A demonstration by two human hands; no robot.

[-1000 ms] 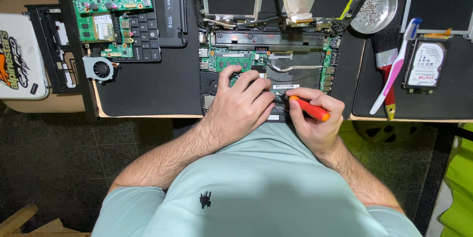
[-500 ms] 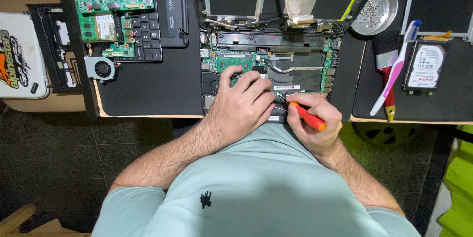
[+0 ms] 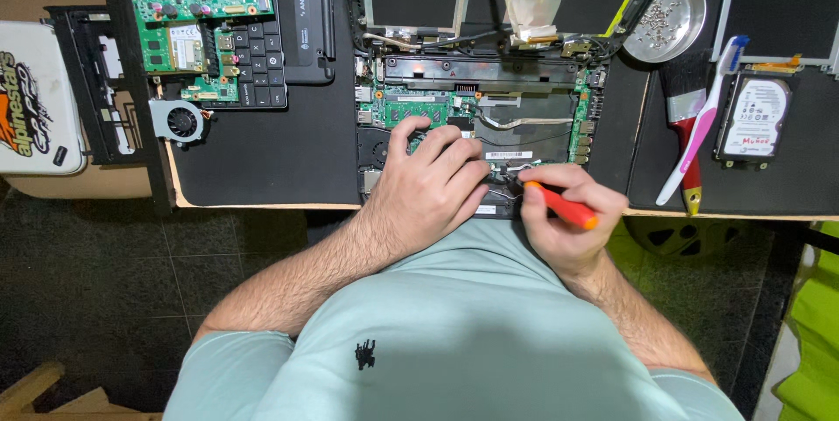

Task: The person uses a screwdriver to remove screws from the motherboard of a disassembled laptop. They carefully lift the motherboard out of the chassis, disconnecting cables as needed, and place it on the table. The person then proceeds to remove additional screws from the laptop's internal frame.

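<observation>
At the tabletop's near edge, the left hand [image 3: 433,178] lies palm-down, fingers spread and released, on the opened black laptop base with green circuit board [image 3: 476,119]. The right hand [image 3: 572,222] curls beside it, fingers clenched around an orange-handled screwdriver [image 3: 561,206]. Bare black mat [image 3: 262,150] lies leftward.

Even, fairly bright light falls from above my open laptop [image 3: 476,115], and its board reads sharp. Shadows stay soft and short under my left hand [image 3: 428,180]. Right of the laptop, the metal dish [image 3: 671,19] gleams mildly. Below the laptop the floor turns dim; far corners bend slightly.
</observation>
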